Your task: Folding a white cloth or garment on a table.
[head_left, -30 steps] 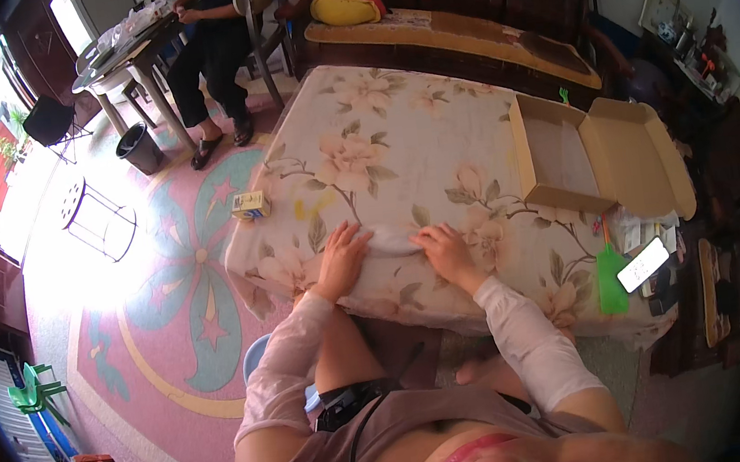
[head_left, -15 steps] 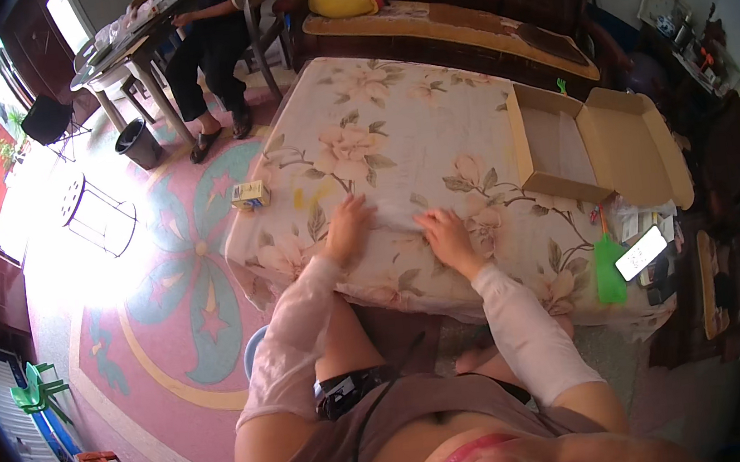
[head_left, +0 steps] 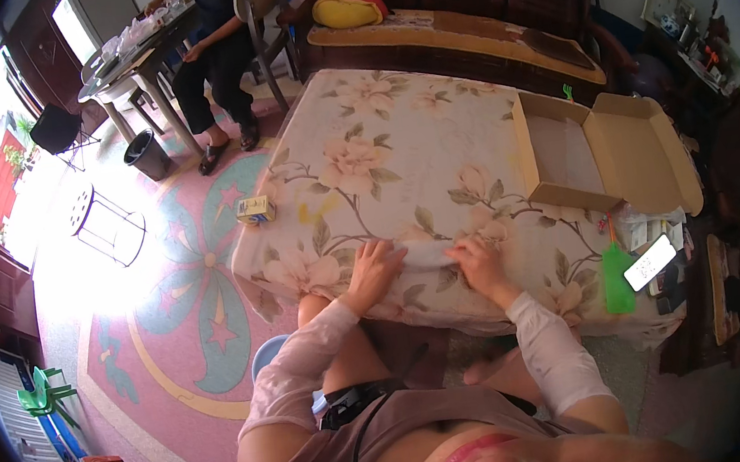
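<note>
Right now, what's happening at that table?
A person leans over a table covered with a floral cloth. Both hands lie on the cloth near its front edge: the left hand is spread flat, and the right hand rests beside a pale fold between them. An open cardboard box sits at the far right corner. Another person sits at a table in the background.

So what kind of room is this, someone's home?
Most likely a home living room: a dark wooden sofa with a cushion, a patterned floor mat, and a table under a floral cloth that both hands rest on.
</note>
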Demonstrator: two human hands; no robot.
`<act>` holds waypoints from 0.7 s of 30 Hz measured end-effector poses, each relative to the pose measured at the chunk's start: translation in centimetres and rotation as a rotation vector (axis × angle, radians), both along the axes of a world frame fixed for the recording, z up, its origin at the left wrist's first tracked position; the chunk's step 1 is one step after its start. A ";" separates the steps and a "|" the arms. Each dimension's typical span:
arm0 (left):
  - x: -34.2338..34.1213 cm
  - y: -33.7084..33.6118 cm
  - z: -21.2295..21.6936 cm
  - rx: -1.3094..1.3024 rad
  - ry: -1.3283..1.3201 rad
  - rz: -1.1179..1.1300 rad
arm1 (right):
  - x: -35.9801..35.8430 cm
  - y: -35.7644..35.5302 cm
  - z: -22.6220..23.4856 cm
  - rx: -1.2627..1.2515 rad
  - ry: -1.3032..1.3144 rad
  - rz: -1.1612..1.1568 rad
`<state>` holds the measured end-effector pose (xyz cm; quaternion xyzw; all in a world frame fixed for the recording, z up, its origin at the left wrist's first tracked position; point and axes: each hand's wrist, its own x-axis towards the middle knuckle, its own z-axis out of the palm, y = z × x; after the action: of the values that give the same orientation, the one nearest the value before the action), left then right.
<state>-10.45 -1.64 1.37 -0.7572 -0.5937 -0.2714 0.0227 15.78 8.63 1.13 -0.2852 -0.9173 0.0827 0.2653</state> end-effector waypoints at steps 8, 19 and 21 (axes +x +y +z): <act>2.3 11.4 0.1 0.110 0.046 0.142 | -1.3 8.2 0.7 0.117 0.072 -0.219; 5.4 1.9 -3.2 0.012 -0.015 -0.100 | 6.1 -3.8 0.5 -0.066 0.100 -0.137; 5.8 -0.9 -3.5 0.006 -0.046 -0.133 | 6.9 -6.6 0.9 -0.062 0.128 -0.128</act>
<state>-4.62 -2.51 -2.13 -0.7886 -0.5415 -0.2913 -0.0069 22.70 2.06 2.07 -0.3457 -0.8753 0.1120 0.3192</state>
